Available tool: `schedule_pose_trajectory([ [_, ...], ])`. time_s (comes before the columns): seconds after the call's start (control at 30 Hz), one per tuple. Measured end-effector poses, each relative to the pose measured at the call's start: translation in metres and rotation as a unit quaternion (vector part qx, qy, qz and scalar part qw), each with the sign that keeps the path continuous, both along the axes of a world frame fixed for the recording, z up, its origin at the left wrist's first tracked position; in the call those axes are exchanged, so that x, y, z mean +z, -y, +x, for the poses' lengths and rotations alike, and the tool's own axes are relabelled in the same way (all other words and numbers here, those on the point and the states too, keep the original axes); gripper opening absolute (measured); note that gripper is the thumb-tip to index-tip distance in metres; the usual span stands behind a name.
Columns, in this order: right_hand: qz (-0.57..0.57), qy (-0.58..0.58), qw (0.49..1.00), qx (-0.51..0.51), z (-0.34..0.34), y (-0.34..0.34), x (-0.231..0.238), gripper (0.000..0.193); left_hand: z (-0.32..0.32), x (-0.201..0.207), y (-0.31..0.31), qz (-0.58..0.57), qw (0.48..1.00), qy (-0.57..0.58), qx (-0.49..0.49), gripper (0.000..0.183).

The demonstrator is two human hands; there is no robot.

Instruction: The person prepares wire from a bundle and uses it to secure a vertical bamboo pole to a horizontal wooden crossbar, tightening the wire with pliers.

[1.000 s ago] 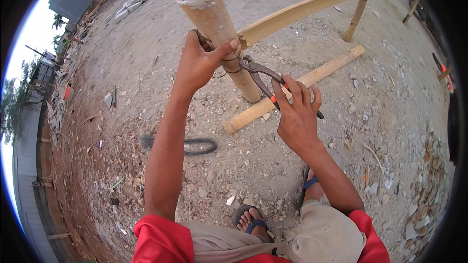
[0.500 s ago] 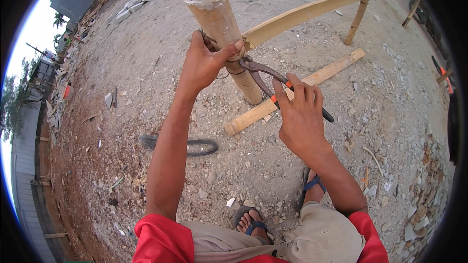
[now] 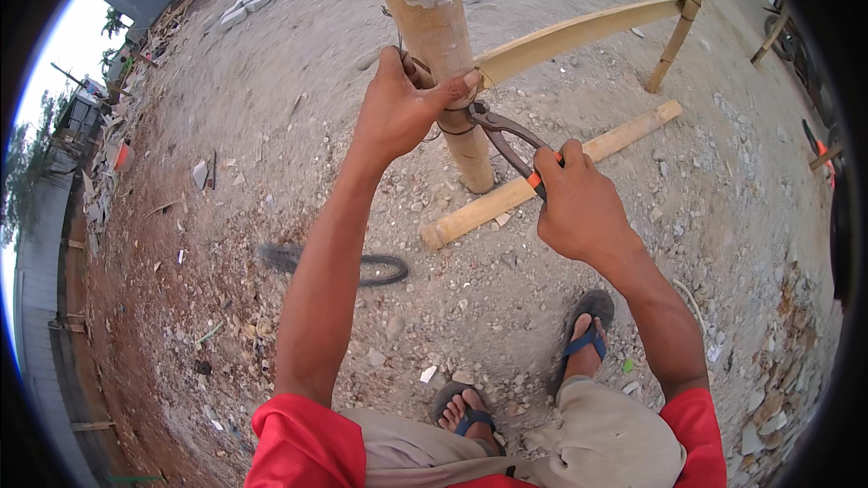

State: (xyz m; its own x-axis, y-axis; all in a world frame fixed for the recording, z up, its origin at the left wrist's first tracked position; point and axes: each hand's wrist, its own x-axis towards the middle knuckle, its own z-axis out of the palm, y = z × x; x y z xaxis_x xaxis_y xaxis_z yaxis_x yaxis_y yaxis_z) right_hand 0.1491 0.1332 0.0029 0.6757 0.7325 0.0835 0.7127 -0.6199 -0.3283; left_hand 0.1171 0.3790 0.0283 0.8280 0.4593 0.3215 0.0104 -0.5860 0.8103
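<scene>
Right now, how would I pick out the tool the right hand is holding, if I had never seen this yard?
Find the upright bamboo post standing in the gravel ground, gripped by the left hand. Just right of it, the right hand holds dark metal pincers with orange-tipped handles, their head against the post beside the thin wire. They are the only metal tool among pale bamboo poles.

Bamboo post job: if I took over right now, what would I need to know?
Left hand: wrapped around the upright bamboo post, at the joint where the split bamboo rail meets it.
Right hand: gripping the handles of the pincers, whose head is at that joint.
Wire loops around the post just below the left hand.
A loose bamboo pole lies on the ground behind the post.
Done: wire is around the post. Left, probably: tightening it; I cannot tell how tight it is.
</scene>
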Motion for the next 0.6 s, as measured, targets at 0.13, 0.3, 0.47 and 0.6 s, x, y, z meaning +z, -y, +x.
schedule_pose_trajectory([
  [0.13,0.006,-0.125,0.988,0.092,0.028,0.009,-0.004,0.031,0.001,-0.004,-0.003,-0.001,1.000,0.001,0.007,0.075],
  [0.3,0.017,-0.460,0.881,0.107,0.045,0.007,0.012,0.027,0.000,-0.004,-0.002,0.016,1.000,-0.007,0.007,0.075],
  [0.47,0.206,-0.725,0.654,0.071,0.035,0.006,0.000,0.031,0.002,-0.010,-0.011,0.017,1.000,0.006,0.002,0.076],
  [0.6,0.253,-0.782,0.563,0.084,0.034,0.008,-0.012,0.033,0.004,-0.011,-0.007,0.001,1.000,0.000,0.001,0.078],
])
